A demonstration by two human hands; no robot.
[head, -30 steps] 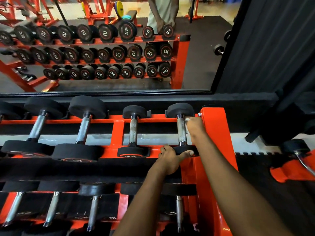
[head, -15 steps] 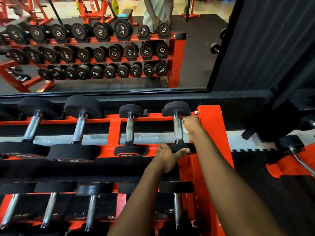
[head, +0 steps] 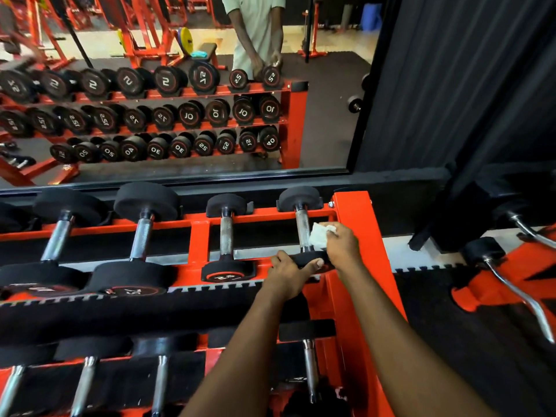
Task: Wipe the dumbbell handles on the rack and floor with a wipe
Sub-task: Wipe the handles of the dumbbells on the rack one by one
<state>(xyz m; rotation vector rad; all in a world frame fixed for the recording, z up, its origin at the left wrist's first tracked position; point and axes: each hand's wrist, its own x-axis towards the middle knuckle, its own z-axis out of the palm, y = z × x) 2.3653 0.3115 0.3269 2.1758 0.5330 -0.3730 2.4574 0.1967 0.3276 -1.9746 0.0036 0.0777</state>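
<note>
On the top shelf of the orange rack [head: 356,218], the rightmost small dumbbell [head: 301,227] lies with its steel handle pointing away from me. My right hand [head: 341,245] pinches a white wipe [head: 319,237] against the right side of that handle, near its front end. My left hand [head: 290,273] grips the dumbbell's near black head, thumb across it. Another small dumbbell [head: 226,236] lies just to the left, and two larger ones [head: 141,233] lie further left. A lower shelf holds several more dumbbells [head: 310,365].
A mirror [head: 180,100] behind the rack reflects the shelves and a person. A black curtain [head: 466,85] hangs at the right. On the floor at the right lie curved chrome bars [head: 517,290] on an orange stand, with a black mat [head: 436,326] beneath.
My right hand slid with the wipe from the handle's far end back toward its near end, and the wipe now shows more. My left hand kept its grip on the near head.
</note>
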